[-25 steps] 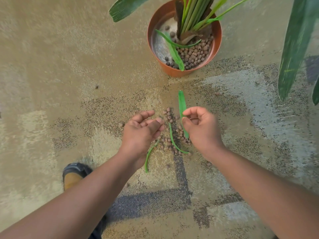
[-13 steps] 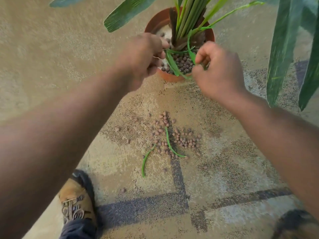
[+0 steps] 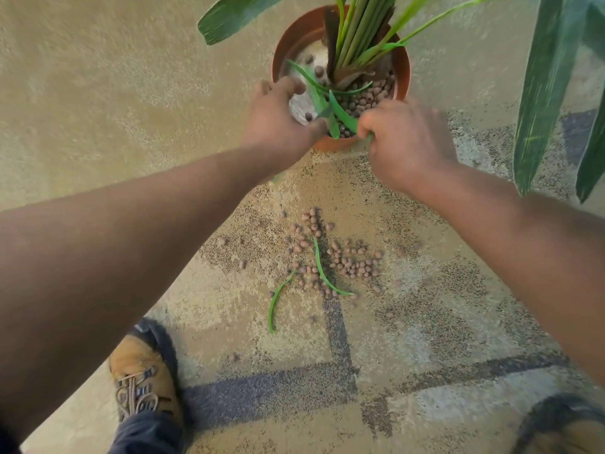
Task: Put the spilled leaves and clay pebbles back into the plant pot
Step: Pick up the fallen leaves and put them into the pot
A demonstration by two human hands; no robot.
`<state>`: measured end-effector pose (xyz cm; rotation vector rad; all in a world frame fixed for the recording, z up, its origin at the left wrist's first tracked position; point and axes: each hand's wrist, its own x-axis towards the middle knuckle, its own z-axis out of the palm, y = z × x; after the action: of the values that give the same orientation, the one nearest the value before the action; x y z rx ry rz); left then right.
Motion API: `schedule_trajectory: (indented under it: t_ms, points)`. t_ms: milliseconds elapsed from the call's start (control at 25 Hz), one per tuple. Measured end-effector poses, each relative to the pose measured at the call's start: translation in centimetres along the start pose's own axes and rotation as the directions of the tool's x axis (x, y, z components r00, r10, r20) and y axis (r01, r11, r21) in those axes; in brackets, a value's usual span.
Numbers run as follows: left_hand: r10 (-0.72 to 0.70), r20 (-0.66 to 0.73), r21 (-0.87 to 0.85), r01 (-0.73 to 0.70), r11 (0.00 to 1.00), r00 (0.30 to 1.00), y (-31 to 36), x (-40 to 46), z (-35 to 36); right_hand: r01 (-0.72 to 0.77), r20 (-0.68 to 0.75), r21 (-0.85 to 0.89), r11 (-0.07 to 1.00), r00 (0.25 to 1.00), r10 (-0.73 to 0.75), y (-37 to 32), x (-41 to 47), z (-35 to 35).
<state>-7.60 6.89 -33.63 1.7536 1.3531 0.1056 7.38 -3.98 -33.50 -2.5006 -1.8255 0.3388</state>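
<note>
**Both hands at the pot; the spill lies back toward the person at 6 o'clock**

The carpeted floor (image 3: 98, 119) fills the view, tan with darker patches and a grey band across the near part. At 12 o'clock stands the plant pot (image 3: 402, 73), terracotta, upright, with stalks rising from it and clay pebbles already inside.

Both hands are over its near rim. The left hand (image 3: 281, 116) sits at the pot's 8 o'clock edge, fingers curled; whether it holds anything cannot be told. The right hand (image 3: 406, 142) is at the 5 o'clock edge, its fingers closed round a green leaf (image 3: 342, 113), which slants up toward 11 o'clock across the pot's inside.

From the hands, what remains lies straight down at 6 o'clock, well apart from the pot: the spilled pebbles (image 3: 327, 257) in a loose cluster. Through it runs a thin leaf (image 3: 322, 270), long axis roughly 12 to 5 o'clock. A second thin leaf (image 3: 278, 301) lies just beside the cluster at its 7 o'clock, long axis about 1 to 7 o'clock.

Judging by position, the left hand is nearer that outlying leaf and the right nearer the denser right half of the pebbles. A tan boot (image 3: 144, 375) stands at 7 o'clock.
</note>
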Motion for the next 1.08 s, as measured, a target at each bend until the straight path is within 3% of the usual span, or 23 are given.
schedule_trajectory:
  t_ms: [160, 280, 320, 400, 440, 480, 520, 600, 680, 760, 880, 1080]
  points:
    - [0.011, 0.009, 0.021, -0.011, 1.0, 1.0, 0.3, -0.3, 0.1, 0.031, 0.001, -0.026, 0.999, 1.0, -0.031, -0.3, 1.8, -0.1]
    - [-0.072, -0.063, -0.175, 0.06, 0.983, 0.995, 0.5, -0.3, -0.5, 0.074, 0.021, -0.014, 0.997, 0.997, -0.074, -0.7, 2.7, -0.7]
    - [-0.133, -0.071, -0.304, 0.106, 0.947, 0.989, 0.7, 0.0, -1.2, 0.081, 0.018, -0.005, 0.997, 0.997, -0.081, -0.9, 2.8, -1.0]
    - [-0.268, -0.032, -0.614, 0.193, 0.766, 0.963, 1.6, 0.7, -2.6, 0.068, -0.005, 0.026, 0.997, 0.998, -0.068, -1.3, 3.0, -1.4]
    - [-0.303, -0.008, -0.705, 0.21, 0.677, 0.953, 1.9, 1.1, -3.1, 0.046, -0.013, 0.069, 0.997, 0.999, -0.045, -1.4, 3.0, -1.6]
    - [-0.314, 0.01, -0.726, 0.223, 0.65, 0.949, 2.3, 1.5, -3.5, 0.012, -0.016, 0.133, 0.991, 1.0, -0.01, -1.4, 2.8, -1.8]
    - [-0.315, 0.028, -0.679, 0.249, 0.691, 0.949, 2.6, 1.7, -3.5, -0.031, -0.015, 0.202, 0.979, 0.999, 0.034, -1.4, 2.6, -2.0]
    - [-0.266, 0.029, -0.421, 0.253, 0.871, 0.963, 3.0, 1.4, -2.9, -0.088, -0.031, 0.287, 0.954, 0.994, 0.101, -1.4, 2.1, -2.0]
    - [-0.086, -0.072, -0.086, 0.08, 0.993, 0.994, 2.5, 0.9, -2.0, -0.051, -0.052, 0.291, 0.955, 0.996, 0.069, -1.7, 1.4, -1.5]
    - [0.126, -0.065, 0.209, -0.11, 0.972, 0.99, 1.0, 0.5, -1.2, 0.036, 0.076, 0.25, 0.968, 0.996, -0.057, -2.1, 0.9, -0.6]
    - [0.238, 0.132, 0.379, -0.271, 0.885, 0.962, -1.4, 0.1, -0.7, 0.105, 0.328, 0.088, 0.991, 0.936, -0.128, -2.1, 0.7, 0.4]
    - [0.223, 0.309, 0.516, -0.36, 0.777, 0.924, -3.4, 0.3, 0.3, 0.1, 0.321, -0.131, 0.986, 0.945, -0.053, -0.3, 0.7, 0.9]
